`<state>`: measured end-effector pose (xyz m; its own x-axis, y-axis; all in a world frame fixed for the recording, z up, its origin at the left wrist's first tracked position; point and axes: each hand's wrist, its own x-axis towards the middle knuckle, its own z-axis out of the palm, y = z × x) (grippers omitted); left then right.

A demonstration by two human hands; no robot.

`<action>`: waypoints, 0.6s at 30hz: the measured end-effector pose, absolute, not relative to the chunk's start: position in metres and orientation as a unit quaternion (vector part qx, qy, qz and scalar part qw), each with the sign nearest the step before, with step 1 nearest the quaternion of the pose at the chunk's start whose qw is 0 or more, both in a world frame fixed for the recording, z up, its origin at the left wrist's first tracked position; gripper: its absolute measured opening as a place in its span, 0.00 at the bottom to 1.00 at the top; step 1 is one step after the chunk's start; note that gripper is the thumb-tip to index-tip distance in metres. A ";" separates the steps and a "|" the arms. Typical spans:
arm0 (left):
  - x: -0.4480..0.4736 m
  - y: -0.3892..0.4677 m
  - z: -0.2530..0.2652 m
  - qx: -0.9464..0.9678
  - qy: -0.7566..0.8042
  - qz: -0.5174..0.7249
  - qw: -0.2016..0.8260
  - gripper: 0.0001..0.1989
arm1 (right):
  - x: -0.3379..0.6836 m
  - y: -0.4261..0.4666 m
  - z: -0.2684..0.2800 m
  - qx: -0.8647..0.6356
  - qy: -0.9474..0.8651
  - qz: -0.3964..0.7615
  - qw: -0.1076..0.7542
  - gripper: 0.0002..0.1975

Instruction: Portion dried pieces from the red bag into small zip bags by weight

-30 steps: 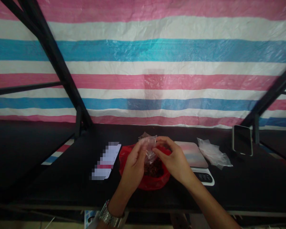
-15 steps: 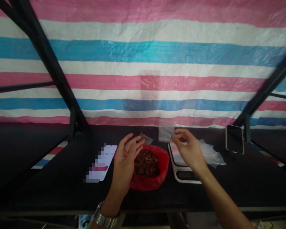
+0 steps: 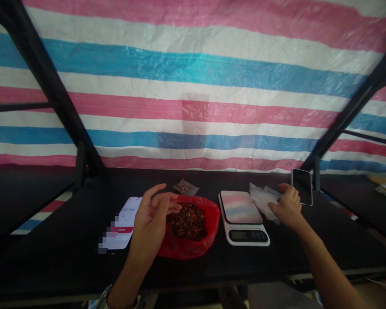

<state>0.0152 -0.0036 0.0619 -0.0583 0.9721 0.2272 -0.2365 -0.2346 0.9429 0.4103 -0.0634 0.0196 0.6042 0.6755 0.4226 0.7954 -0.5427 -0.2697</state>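
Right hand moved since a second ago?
Yes, rightward: the bare right hand, earlier left of the white rectangular digital scale, is now right of it.

The one view, from the person's head, looks forward and down across the black table point(image 3: 244, 262) at close range; the table's near edge point(image 3: 373, 271) crosses low in the frame; the striped sheet point(image 3: 193, 68) faces the lens, filling most of the upper half.

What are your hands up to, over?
Left hand open by red bag of brown pieces. Right hand at clear bags, grip unclear. Scale stands between red bag and clear bags.
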 end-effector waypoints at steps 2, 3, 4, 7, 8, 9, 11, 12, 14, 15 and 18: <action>0.015 -0.004 0.062 0.483 0.382 0.620 0.487 0.24 | 0.412 -0.060 0.024 -0.870 -0.413 -0.120 0.241 0.34; 0.015 -0.004 0.062 0.483 0.382 0.620 0.486 0.24 | 0.413 -0.059 0.026 -0.871 -0.412 -0.113 0.241 0.31; 0.015 -0.004 0.061 0.485 0.380 0.620 0.486 0.24 | 0.412 -0.058 0.027 -0.871 -0.416 -0.108 0.238 0.27; 0.013 -0.003 0.059 0.493 0.379 0.621 0.477 0.23 | 0.407 -0.058 0.024 -0.866 -0.443 -0.086 0.216 0.19; 0.013 -0.002 0.058 0.496 0.381 0.622 0.472 0.22 | 0.405 -0.058 0.022 -0.864 -0.452 -0.077 0.206 0.17; 0.012 -0.002 0.058 0.499 0.382 0.621 0.468 0.21 | 0.402 -0.058 0.021 -0.863 -0.460 -0.069 0.198 0.16; 0.010 -0.001 0.057 0.504 0.384 0.620 0.463 0.21 | 0.396 -0.058 0.023 -0.862 -0.467 -0.066 0.186 0.15; 0.009 -0.001 0.057 0.505 0.385 0.620 0.461 0.21 | 0.392 -0.057 0.026 -0.861 -0.468 -0.073 0.183 0.16; 0.006 -0.001 0.056 0.507 0.384 0.619 0.460 0.19 | 0.380 -0.050 0.036 -0.856 -0.473 -0.095 0.186 0.19; 0.005 -0.001 0.056 0.508 0.385 0.619 0.459 0.18 | 0.370 -0.045 0.042 -0.849 -0.482 -0.107 0.190 0.20; 0.003 -0.003 0.055 0.519 0.384 0.616 0.452 0.15 | 0.326 -0.018 0.059 -0.802 -0.553 -0.116 0.195 0.21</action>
<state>0.0033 -0.0026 0.0553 -0.0533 0.9549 0.2920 -0.1572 -0.2968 0.9419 0.3260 -0.0176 0.0590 0.3616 0.8413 0.4018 0.9319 -0.3123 -0.1846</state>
